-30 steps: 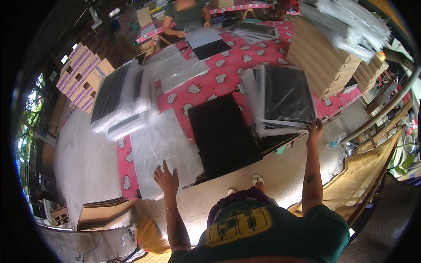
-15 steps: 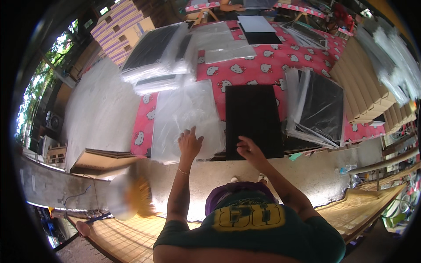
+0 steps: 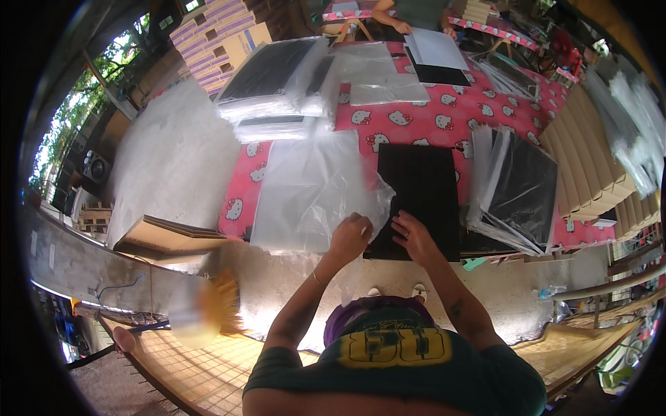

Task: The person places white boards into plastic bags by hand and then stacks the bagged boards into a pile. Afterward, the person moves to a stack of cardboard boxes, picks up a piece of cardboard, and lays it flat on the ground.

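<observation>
Desk (image 3: 416,126), pink patterned cover, spread out beyond both sets of fingers. Stack of folded brown cardboard (image 3: 585,156) stood well to the right of the fingers, near the desk's right end. Stack of wrapped dark sheets (image 3: 272,71) lay beyond and left of the fingers, layered in clear plastic. Smaller wrapped stack (image 3: 520,186), edges fanned, sat to the right of the right fingers. Pile of clear sleeves (image 3: 295,191) lay flat, just left of the left fingers. Black panel (image 3: 420,177) lay flat, reaching away from the right fingers. Top clear sleeve (image 3: 372,191): right side lifted and crumpled, partly over the panel's left edge, drawn in to the left fingers. Left fingers (image 3: 361,220): curled closed, pinching that sleeve's near right part. Right fingers (image 3: 405,224): partly open, loosely bent, nothing seen in them; over the panel's near left part, contact uncertain.
</observation>
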A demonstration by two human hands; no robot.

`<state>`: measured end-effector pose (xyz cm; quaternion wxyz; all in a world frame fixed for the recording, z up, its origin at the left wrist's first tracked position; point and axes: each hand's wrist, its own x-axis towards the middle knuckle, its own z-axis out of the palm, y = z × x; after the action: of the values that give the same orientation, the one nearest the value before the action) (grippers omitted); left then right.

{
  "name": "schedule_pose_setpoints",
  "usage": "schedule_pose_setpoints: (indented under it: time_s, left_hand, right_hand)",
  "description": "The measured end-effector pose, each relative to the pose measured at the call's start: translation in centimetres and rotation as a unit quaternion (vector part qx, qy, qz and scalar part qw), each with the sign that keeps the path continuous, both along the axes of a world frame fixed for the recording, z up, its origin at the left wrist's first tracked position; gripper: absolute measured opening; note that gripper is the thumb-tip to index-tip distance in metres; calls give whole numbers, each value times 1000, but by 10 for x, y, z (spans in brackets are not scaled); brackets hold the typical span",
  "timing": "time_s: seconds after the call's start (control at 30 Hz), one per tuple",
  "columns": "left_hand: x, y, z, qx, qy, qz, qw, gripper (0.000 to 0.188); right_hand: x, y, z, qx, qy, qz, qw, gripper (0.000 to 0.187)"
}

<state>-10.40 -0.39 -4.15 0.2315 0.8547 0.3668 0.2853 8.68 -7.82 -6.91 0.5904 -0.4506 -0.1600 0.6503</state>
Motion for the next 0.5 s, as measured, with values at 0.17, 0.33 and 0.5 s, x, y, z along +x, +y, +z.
schedule_pose_setpoints:
  time_s: [0.17, 0.33, 0.5]
  left_hand:
    - [14, -23, -5, 36, 2, -80, 996, 11]
    - [16, -54, -12, 41, 68, -170, 982, 9]
    - [0, -66, -19, 78, 39, -177, 980, 10]
  right_hand:
    - [37, 35, 4, -28, -32, 0, 999, 70]
    - [59, 52, -20, -32, -73, 55, 995, 38]
    - [51, 38, -17, -44, -122, 33, 991, 37]
